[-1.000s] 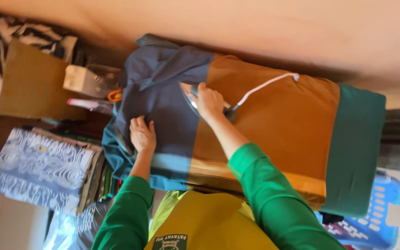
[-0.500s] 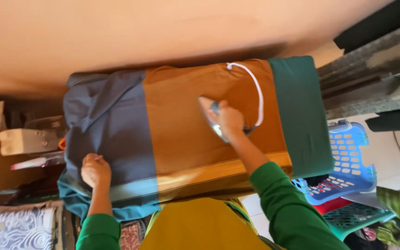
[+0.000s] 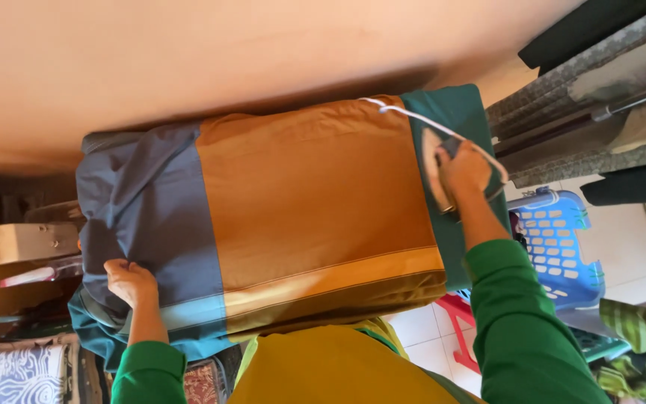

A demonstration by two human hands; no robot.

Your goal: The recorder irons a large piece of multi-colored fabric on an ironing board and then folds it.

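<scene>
Fingers point(image 3: 463, 166) grip iron point(image 3: 435, 176) at cloth point(image 3: 315, 202) edge — left hand point(image 3: 130, 280) pins corner.

Right hand point(image 3: 463, 170) grips the iron point(image 3: 437, 176) at the far right end of the board, on the green cover point(image 3: 457, 112), its white cord point(image 3: 413, 116) looping over the orange cloth point(image 3: 315, 194). Left hand point(image 3: 130, 280) presses flat on the cloth's grey-blue part point(image 3: 143, 202). A blue laundry basket point(image 3: 562, 247) sits on the floor just beside the board.
</scene>
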